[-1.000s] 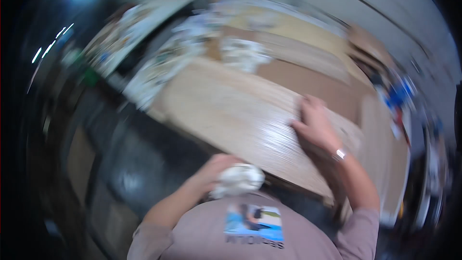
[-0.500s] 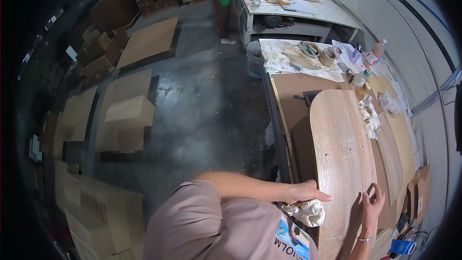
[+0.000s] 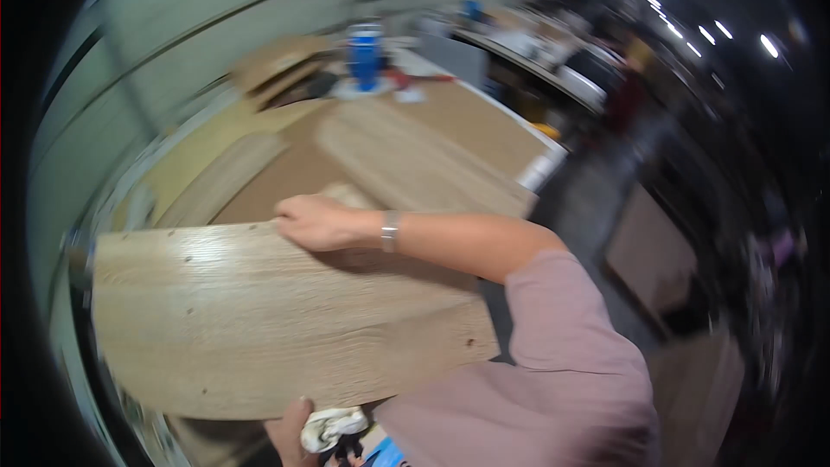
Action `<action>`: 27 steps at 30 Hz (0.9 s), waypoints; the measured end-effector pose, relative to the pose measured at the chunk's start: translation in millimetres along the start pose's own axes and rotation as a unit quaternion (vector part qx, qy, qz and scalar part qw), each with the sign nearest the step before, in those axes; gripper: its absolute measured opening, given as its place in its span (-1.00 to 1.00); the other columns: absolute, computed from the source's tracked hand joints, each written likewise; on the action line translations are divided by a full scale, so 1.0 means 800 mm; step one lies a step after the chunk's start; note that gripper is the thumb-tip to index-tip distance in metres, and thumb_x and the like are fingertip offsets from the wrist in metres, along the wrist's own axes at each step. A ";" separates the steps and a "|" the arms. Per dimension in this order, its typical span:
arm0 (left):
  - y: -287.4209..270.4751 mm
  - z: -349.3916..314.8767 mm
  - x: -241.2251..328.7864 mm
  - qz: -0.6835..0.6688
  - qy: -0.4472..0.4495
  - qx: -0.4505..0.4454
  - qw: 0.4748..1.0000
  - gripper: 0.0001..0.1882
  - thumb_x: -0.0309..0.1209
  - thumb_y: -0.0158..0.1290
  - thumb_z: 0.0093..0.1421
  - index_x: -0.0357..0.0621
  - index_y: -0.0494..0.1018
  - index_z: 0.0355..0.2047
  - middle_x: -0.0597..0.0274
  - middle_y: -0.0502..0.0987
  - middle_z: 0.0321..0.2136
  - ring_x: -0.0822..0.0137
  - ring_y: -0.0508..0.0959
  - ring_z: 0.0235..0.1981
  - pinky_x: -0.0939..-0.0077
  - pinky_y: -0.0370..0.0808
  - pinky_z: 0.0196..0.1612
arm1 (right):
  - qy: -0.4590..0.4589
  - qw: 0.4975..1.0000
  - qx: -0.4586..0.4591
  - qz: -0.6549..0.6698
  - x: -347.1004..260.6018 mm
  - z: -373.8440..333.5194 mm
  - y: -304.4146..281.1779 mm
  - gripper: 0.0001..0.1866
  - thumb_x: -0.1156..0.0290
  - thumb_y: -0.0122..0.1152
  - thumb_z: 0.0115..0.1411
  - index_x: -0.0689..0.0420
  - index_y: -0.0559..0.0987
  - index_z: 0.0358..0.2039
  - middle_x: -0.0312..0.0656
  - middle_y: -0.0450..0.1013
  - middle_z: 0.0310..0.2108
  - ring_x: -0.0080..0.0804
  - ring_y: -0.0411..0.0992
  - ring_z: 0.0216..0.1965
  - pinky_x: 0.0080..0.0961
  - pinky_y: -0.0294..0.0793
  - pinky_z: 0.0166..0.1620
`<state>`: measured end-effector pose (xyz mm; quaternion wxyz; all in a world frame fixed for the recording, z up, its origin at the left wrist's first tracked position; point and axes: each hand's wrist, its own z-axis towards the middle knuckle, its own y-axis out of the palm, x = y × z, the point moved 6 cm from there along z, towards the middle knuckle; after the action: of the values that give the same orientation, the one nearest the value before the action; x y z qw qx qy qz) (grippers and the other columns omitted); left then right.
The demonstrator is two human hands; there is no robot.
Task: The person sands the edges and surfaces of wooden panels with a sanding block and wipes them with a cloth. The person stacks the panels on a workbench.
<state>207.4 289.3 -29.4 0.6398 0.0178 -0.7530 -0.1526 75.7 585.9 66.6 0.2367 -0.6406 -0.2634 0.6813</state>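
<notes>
A pale wood-grain board (image 3: 285,320) with rounded corners and several small dark holes lies across the view in front of me. My right hand (image 3: 316,223), with a silver bracelet on its wrist, closes over the board's far edge. At the near edge my left hand (image 3: 290,432) shows only in part, its thumb against the board. A crumpled white cloth (image 3: 333,428) is bunched in that hand, and its other fingers are hidden under the board.
Beyond lie another wood-grain board (image 3: 415,156) and a narrower one (image 3: 225,177) on the brown-covered bench (image 3: 493,125). A blue container (image 3: 364,59) stands at the back near cut brown pieces (image 3: 281,65). Panels (image 3: 653,246) lie at the right near the floor.
My view has swung round toward the bench's other end. My right hand, earlier with fingers raised by the board's edge, now grips that edge. The cloth stays in my left hand.
</notes>
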 end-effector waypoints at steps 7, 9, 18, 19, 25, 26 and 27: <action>0.146 0.106 -0.024 0.095 -0.022 -0.220 0.971 -0.68 -0.32 0.09 0.30 -0.30 0.40 -0.06 0.12 0.52 -0.31 0.34 0.53 -0.31 0.45 0.50 -0.20 | 0.216 0.939 0.256 0.082 0.131 -0.154 -0.178 -0.65 0.10 0.12 0.24 0.16 0.62 -0.39 -0.02 0.59 -0.34 -0.08 0.55 -0.21 -0.20 0.47 -0.10; 0.202 0.094 -0.013 0.085 -0.074 -0.364 0.925 -0.72 -0.31 0.03 0.34 -0.29 0.44 -0.10 0.12 0.53 -0.31 0.31 0.54 -0.29 0.43 0.52 -0.17 | 0.234 0.914 0.326 0.068 0.170 -0.184 -0.219 -0.65 0.09 0.15 0.22 0.13 0.64 -0.41 -0.03 0.60 -0.36 -0.08 0.56 -0.22 -0.21 0.48 -0.09; 0.159 0.112 -0.013 0.257 0.040 -0.218 0.941 -0.76 -0.46 -0.11 0.37 -0.37 0.50 -0.15 0.01 0.60 -0.29 0.27 0.60 -0.28 0.45 0.53 -0.15 | 0.232 0.853 0.468 0.005 0.328 -0.226 -0.330 -0.69 0.31 0.04 0.17 0.30 0.52 -0.57 -0.06 0.41 -0.66 -0.32 0.33 -0.55 -0.11 0.36 -0.40; 0.164 0.106 -0.010 0.255 0.026 -0.218 0.941 -0.77 -0.52 -0.09 0.28 -0.39 0.51 -0.18 0.01 0.61 -0.30 0.27 0.60 -0.31 0.43 0.54 -0.17 | 0.291 0.833 0.466 0.065 0.347 -0.236 -0.333 -0.66 0.30 0.04 0.19 0.25 0.46 -0.65 -0.21 0.33 -0.71 -0.41 0.22 -0.60 -0.17 0.27 -0.47; 0.201 0.103 0.003 0.260 0.015 -0.239 0.935 -0.77 -0.56 0.03 0.11 -0.43 0.57 -0.25 0.01 0.64 -0.33 0.28 0.62 -0.28 0.45 0.53 -0.15 | 0.338 0.793 0.491 -0.129 0.457 -0.255 -0.351 -0.60 0.19 0.19 0.20 0.22 0.50 -0.65 -0.17 0.33 -0.71 -0.34 0.29 -0.59 -0.18 0.28 -0.41; 0.192 0.101 0.003 0.261 0.014 -0.217 0.941 -0.77 -0.56 0.03 0.11 -0.43 0.57 -0.25 0.01 0.64 -0.33 0.28 0.62 -0.28 0.45 0.53 -0.15 | 0.325 0.806 0.478 -0.125 0.458 -0.233 -0.340 -0.60 0.19 0.19 0.20 0.22 0.50 -0.65 -0.17 0.33 -0.71 -0.34 0.29 -0.59 -0.18 0.28 -0.41; 0.189 0.098 0.003 0.261 0.025 -0.224 0.939 -0.77 -0.53 0.02 0.14 -0.42 0.56 -0.25 0.01 0.64 -0.33 0.29 0.63 -0.30 0.45 0.54 -0.16 | 0.358 0.807 0.457 -0.107 0.465 -0.219 -0.328 -0.59 0.16 0.20 0.20 0.23 0.51 -0.63 -0.12 0.37 -0.68 -0.29 0.34 -0.55 -0.19 0.31 -0.37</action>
<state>156.2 448.9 0.1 0.6634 -0.3195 -0.6610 -0.1447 221.8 1037.6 -45.6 0.6508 -0.6245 0.1155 0.4161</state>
